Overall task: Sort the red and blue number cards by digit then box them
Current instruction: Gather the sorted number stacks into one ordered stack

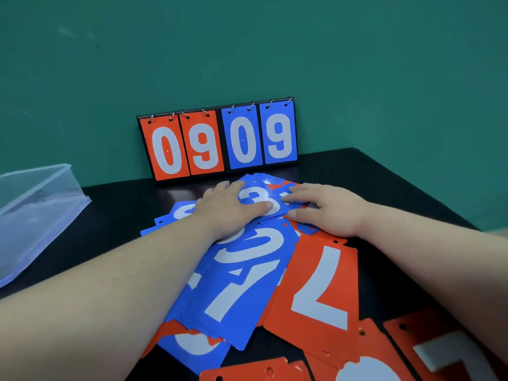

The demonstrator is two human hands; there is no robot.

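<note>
Both hands are working the heap, and the sort is looking barely begun. The left grip is lying spread and flat, fingers pressing down on the blue 3 card at the top of the pile. The right grip is resting with fingers nearly straight against that card's right edge. Neither seems to be pinching anything, though whether the right thumb is catching an edge I cannot tell.

The loose cards are sprawling from the middle of the black tabletop down to its near edge, red and blue all mixed and overlapping. A blue 1 card is lying under a blue card with a curved digit, and a red 7 card is sitting just beside them, with more red cards running out of view at the near right. No tidy digit stacks are showing anywhere.

Over at the left edge, the clear plastic box is standing well apart from the heap, and nothing seems to be inside it. Along the far edge, the scoreboard stand is leaning against the green wall, showing 09 in red and 09 in blue on its rings.

So by my reckoning nearly everything is waiting: the grouping, the stacking, the boxing.
</note>
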